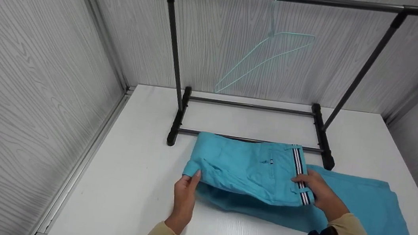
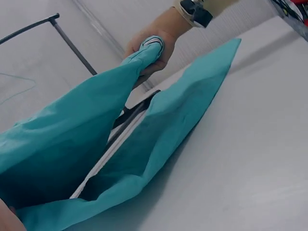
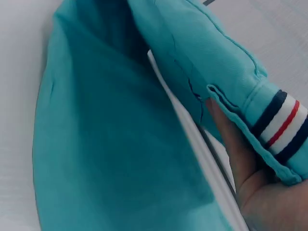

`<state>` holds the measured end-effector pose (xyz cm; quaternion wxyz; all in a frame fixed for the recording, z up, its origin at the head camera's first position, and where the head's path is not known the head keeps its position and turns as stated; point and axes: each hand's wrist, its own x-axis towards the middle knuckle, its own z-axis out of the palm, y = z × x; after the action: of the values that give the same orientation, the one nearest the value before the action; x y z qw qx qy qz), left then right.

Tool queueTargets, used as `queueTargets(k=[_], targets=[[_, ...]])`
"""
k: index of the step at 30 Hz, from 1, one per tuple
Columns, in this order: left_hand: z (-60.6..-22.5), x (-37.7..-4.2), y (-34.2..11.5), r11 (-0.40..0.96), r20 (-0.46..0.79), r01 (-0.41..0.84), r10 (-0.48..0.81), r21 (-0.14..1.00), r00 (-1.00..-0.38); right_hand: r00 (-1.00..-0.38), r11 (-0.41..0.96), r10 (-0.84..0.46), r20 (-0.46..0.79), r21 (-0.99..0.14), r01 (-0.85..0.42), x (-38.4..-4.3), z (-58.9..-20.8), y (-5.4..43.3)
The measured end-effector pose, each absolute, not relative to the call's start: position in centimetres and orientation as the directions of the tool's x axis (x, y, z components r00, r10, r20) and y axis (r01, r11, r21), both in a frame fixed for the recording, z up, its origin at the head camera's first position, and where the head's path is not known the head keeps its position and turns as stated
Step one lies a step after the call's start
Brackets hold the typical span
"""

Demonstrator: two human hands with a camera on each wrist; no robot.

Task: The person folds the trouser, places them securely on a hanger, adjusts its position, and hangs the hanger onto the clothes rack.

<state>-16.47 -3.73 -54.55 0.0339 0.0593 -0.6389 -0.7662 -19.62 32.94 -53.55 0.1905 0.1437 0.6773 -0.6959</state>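
Turquoise trousers (image 1: 242,169) lie doubled over in the head view, the upper layer lifted off the lower part of the legs (image 1: 369,209). At the folded end my left hand (image 1: 185,196) pinches the near corner of the cloth between thumb and fingers. My right hand (image 1: 321,193) grips the waistband (image 1: 300,172), which has navy, white and red stripes. In the right wrist view a belt loop (image 3: 250,137) runs along the fingers of that hand. The left wrist view shows a gap between the raised upper layer (image 2: 82,110) and the lower layer (image 2: 168,125).
A black garment rack (image 1: 176,45) stands behind the trousers, its front floor bar partly covered by them. From its top rail hangs a pale green wire hanger (image 1: 248,54). Grey wood-patterned panels (image 1: 31,71) enclose the white table (image 1: 126,171) at the back and sides.
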Motion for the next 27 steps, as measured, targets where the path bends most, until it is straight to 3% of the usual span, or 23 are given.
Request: queueTargets(k=[4, 7, 11, 15, 22, 27], targets=[[-54.6, -16.2, -4.7, -0.078, -0.025, -0.017, -0.104, 0.997, -0.994, -0.879, 0.050, -0.055, -0.473, -0.881, 0.471, -19.3, -55.6, 32.4], [-55.1, -16.1, -5.2, -0.062, -0.158, -0.153, -0.073, 0.986, -0.985, -0.874, 0.080, -0.025, -0.486, -0.872, 0.483, -18.9, -56.6, 32.1], [-56.4, -16.4, -5.4, -0.297, -0.338, -0.347, 0.083, 0.890, -0.937, -0.859, 0.073, 0.035, -0.511, -0.856, 0.512, -18.7, -57.3, 31.6], [-57.6, -16.6, -5.7, -0.614, -0.372, -0.434, 0.236, 0.659, -0.898, -0.854, 0.066, 0.049, -0.518, -0.852, 0.520, -18.8, -57.3, 31.0], [-57.3, -17.1, -6.4, -0.861, -0.408, -0.326, 0.156, 0.391, -0.900, -0.877, 0.110, 0.058, -0.476, -0.870, 0.480, -18.6, -56.1, 30.2], [-56.4, -17.2, -6.6, -0.912, -0.391, -0.274, 0.142, 0.306, -0.909, -0.894, 0.138, 0.060, -0.444, -0.883, 0.448, -18.1, -54.5, 30.7]])
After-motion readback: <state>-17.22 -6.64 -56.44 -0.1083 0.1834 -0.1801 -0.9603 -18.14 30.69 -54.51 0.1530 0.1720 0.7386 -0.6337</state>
